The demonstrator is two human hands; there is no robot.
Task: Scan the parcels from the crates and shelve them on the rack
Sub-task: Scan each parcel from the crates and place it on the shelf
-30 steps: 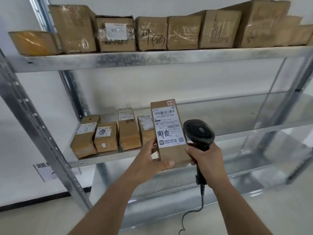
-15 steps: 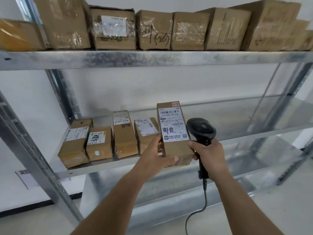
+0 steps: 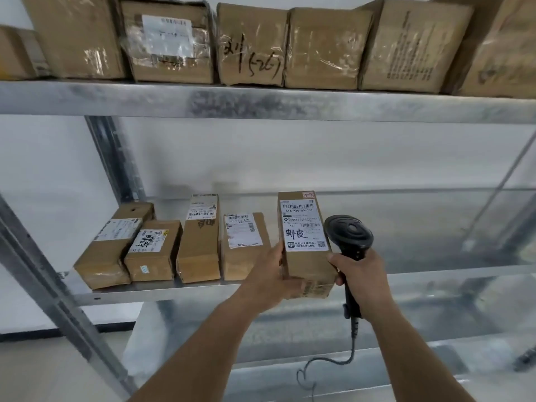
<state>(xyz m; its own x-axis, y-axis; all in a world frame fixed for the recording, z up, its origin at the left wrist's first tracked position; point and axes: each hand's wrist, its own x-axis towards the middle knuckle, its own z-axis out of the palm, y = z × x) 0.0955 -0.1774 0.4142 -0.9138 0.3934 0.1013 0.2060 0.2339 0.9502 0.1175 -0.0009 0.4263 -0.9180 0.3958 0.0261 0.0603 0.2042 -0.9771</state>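
While the left hand (image 3: 271, 274) grips the lower left side of a labelled parcel (image 3: 306, 256), the right hand (image 3: 362, 277) is wrapped round the handle of a black scanner (image 3: 348, 236) just right of it, its head beside the label and its cable hanging toward the bottom of the frame. That parcel sits at centre frame, over the front edge of the middle shelf (image 3: 145, 294). Four parcels (image 3: 174, 250) stand in a row to its left. More boxes (image 3: 252, 42) line the top shelf (image 3: 261, 103).

wall (image 3: 290, 158): plain white | floor (image 3: 43, 372): pale | baseboard (image 3: 87, 329): dark strip
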